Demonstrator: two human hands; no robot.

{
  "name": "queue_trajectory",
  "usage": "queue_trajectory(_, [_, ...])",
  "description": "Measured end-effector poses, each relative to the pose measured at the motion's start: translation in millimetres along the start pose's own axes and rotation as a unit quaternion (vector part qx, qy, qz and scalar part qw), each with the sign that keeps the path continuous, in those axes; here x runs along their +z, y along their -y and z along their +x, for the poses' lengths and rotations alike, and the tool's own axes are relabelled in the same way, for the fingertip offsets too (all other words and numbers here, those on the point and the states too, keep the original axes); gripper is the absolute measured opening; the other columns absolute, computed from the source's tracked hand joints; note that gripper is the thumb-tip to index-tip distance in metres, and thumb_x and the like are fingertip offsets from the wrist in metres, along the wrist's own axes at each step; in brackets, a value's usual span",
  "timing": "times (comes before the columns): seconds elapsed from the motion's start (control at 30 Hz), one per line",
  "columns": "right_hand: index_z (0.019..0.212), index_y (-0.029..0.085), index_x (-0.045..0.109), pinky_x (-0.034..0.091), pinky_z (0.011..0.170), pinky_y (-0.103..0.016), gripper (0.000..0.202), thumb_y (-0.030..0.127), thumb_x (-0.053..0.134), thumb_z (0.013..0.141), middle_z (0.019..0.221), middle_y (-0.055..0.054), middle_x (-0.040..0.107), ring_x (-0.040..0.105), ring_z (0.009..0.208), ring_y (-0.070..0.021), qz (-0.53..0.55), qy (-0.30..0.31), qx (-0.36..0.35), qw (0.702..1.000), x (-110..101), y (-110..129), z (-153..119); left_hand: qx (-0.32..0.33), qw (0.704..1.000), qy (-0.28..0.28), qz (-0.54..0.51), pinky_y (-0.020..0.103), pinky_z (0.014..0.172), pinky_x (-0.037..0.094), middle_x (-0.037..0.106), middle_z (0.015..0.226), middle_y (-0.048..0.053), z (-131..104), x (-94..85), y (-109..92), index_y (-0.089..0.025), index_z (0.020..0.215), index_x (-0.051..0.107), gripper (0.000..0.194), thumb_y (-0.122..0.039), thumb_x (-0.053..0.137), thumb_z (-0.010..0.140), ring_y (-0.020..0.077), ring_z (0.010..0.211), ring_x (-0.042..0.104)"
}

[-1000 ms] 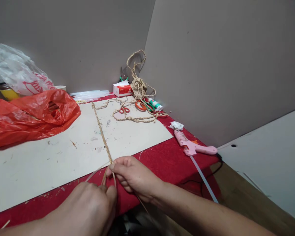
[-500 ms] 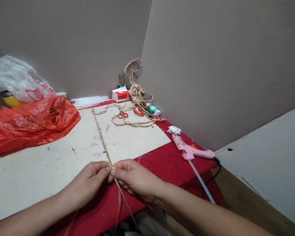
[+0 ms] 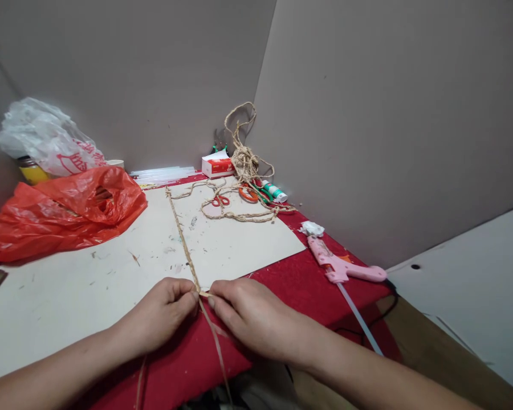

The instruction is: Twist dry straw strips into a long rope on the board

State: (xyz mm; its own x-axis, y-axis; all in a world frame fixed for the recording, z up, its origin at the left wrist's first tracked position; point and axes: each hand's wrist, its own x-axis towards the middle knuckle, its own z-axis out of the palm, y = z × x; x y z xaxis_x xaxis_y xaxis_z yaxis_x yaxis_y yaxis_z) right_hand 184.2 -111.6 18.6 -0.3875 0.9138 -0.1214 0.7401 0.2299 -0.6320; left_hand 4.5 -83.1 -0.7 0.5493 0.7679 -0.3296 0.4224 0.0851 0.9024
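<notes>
A thin braided straw cord (image 3: 180,233) runs from the far side of the white board down to my hands. My left hand (image 3: 165,310) is closed, pinching the near end of the braid between thumb and forefinger. Just to its right, my right hand (image 3: 256,316) pinches a pale straw strand (image 3: 204,294) and holds it out sideways from the braid. Another loose strand (image 3: 218,344) hangs from the braid's end over the red cloth (image 3: 183,370). One more strand (image 3: 141,381) dangles below my left wrist.
A pink glue gun (image 3: 337,265) with a glue stick lies at the right edge. Coiled braided cord (image 3: 245,162), scissors (image 3: 248,194), and a small red-white box (image 3: 218,165) sit at the back. A red plastic bag (image 3: 64,213) covers part of the white board (image 3: 89,296).
My right hand has moved slightly right, away from my left, and now draws one strand out sideways. The view has shifted a little, so everything sits farther right.
</notes>
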Motion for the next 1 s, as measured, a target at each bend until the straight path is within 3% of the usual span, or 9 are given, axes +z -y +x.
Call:
queue_trajectory(0.17, [0.072, 0.016, 0.058, 0.028, 0.051, -0.022, 0.027, 0.023, 0.037, 0.087, 0.068, -0.004, 0.062, 0.05, 0.059, -0.0117, 0.102, 0.029, 0.001, 0.994, 16, 7, -10, -0.004, 0.996, 0.004, -0.092, 0.022, 0.06, 0.037, 0.049, 0.052, -0.003, -4, 6.0, -12, -0.016, 0.058, 0.054, 0.029, -0.033, 0.046, 0.08, 0.0101, 0.055, 0.044])
queue_trajectory(0.3, [0.08, 0.016, 0.061, 0.023, 0.048, -0.025, 0.026, 0.025, 0.038, 0.087, 0.063, -0.005, 0.06, 0.041, 0.047, -0.0112, 0.002, 0.039, 0.018, 0.999, 27, 20, -20, -0.025, 0.986, 0.005, -0.164, 0.023, 0.062, 0.04, 0.057, 0.058, 0.0, -6, 9.5, -14, -0.014, 0.063, 0.058, 0.026, -0.036, 0.054, 0.077, 0.0122, 0.06, 0.051])
queue_trajectory(0.43, [0.07, 0.017, 0.06, 0.021, 0.046, -0.025, 0.029, 0.032, 0.043, 0.087, 0.054, -0.001, 0.053, 0.032, 0.042, -0.0092, -0.016, 0.07, -0.043, 0.997, 13, 22, -27, -0.026, 0.984, 0.0, -0.176, 0.02, 0.055, 0.034, 0.059, 0.063, 0.0, -6, 9.0, -10, -0.013, 0.068, 0.059, 0.027, -0.04, 0.06, 0.076, 0.0088, 0.055, 0.045])
queue_trajectory(0.6, [0.08, 0.017, 0.059, 0.035, 0.059, -0.022, 0.024, 0.033, 0.043, 0.09, 0.07, -0.001, 0.06, 0.051, 0.064, -0.0113, 0.154, -0.126, -0.004, 0.98, -5, 7, -13, -0.029, 0.978, 0.036, -0.203, 0.019, 0.048, 0.023, 0.046, 0.054, -0.006, -6, 7.3, -11, -0.014, 0.073, 0.057, 0.031, -0.044, 0.061, 0.075, 0.0057, 0.048, 0.03])
queue_trajectory(0.63, [0.085, 0.017, 0.058, 0.037, 0.061, -0.022, 0.022, 0.032, 0.043, 0.09, 0.074, -0.002, 0.061, 0.052, 0.065, -0.0111, 0.192, -0.114, 0.002, 0.975, -4, 3, -8, -0.029, 0.978, 0.043, -0.202, 0.02, 0.048, 0.022, 0.046, 0.055, -0.006, -7, 7.3, -12, -0.014, 0.075, 0.057, 0.031, -0.045, 0.06, 0.077, 0.0056, 0.047, 0.028])
queue_trajectory(0.7, [0.086, 0.016, 0.057, 0.037, 0.057, -0.021, 0.024, 0.032, 0.04, 0.091, 0.072, -0.001, 0.06, 0.05, 0.059, -0.0097, 0.261, -0.02, 0.019, 0.965, 2, -3, 2, -0.016, 0.978, 0.054, -0.2, 0.02, 0.049, 0.024, 0.049, 0.059, -0.004, -6, 7.3, -14, -0.014, 0.076, 0.057, 0.032, -0.046, 0.057, 0.079, 0.006, 0.048, 0.03])
queue_trajectory(0.77, [0.079, 0.015, 0.056, 0.036, 0.054, -0.02, 0.027, 0.032, 0.039, 0.091, 0.066, 0.0, 0.056, 0.046, 0.055, -0.0086, 0.288, 0.055, 0.03, 0.955, 7, -7, 8, 0.001, 0.982, 0.058, -0.177, 0.02, 0.054, 0.029, 0.052, 0.063, -0.002, -6, 6.5, -14, -0.015, 0.074, 0.056, 0.032, -0.046, 0.054, 0.081, 0.0073, 0.053, 0.037])
queue_trajectory(0.9, [0.064, 0.014, 0.055, 0.035, 0.056, -0.02, 0.027, 0.025, 0.044, 0.087, 0.06, 0.002, 0.052, 0.044, 0.056, -0.0084, 0.249, 0.068, 0.033, 0.965, 9, -10, 14, 0.022, 0.999, 0.043, -0.013, 0.021, 0.06, 0.034, 0.055, 0.069, -0.001, -6, 1.8, -7, -0.015, 0.075, 0.056, 0.03, -0.042, 0.047, 0.085, 0.0105, 0.062, 0.044])
queue_trajectory(1.0, [0.056, 0.016, 0.049, 0.028, 0.047, -0.02, 0.029, 0.021, 0.046, 0.083, 0.05, 0.004, 0.043, 0.035, 0.045, -0.007, 0.244, 0.094, 0.074, 0.962, 6, -9, 16, 0.028, 0.987, 0.004, 0.156, 0.022, 0.055, 0.03, 0.053, 0.063, -0.001, -9, -2.9, -7, -0.016, 0.069, 0.054, 0.032, -0.04, 0.041, 0.087, 0.0116, 0.059, 0.044])
